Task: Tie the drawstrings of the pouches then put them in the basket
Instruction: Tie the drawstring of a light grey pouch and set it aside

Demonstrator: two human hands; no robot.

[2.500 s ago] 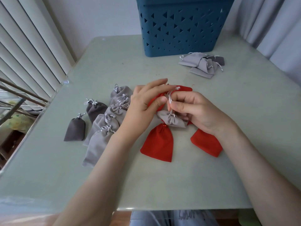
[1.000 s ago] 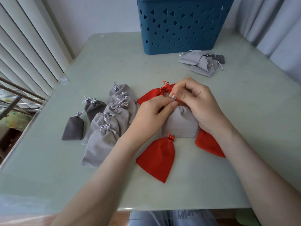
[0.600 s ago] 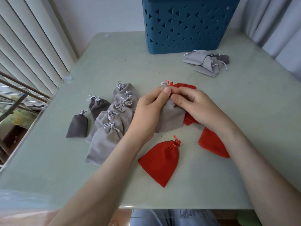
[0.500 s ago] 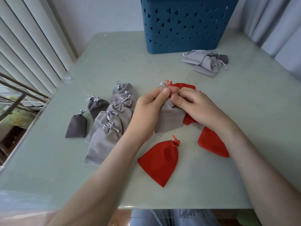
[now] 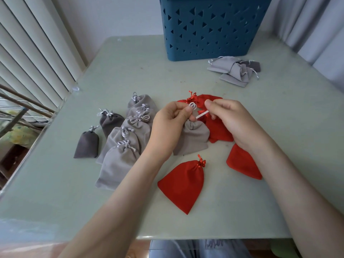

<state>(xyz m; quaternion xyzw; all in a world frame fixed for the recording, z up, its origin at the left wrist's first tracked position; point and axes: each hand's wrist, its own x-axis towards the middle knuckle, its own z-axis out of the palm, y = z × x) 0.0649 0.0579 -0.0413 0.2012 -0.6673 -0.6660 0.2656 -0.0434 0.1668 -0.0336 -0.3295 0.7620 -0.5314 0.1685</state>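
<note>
The small light grey velvet pouch (image 5: 194, 139) rests in the middle of the pale green table (image 5: 149, 71), neck raised. The left hand (image 5: 171, 125) pinches a loop of its white drawstring (image 5: 192, 105), and the right hand (image 5: 229, 120) pinches the free end, probably to tighten a knot. The blue perforated plastic basket (image 5: 214, 28) stands far behind.

It looked like a room in a home — vertical blinds (image 5: 33, 58) by the table's (image 5: 119, 67) left edge, grey curtains (image 5: 314, 25) behind its far right corner.
</note>
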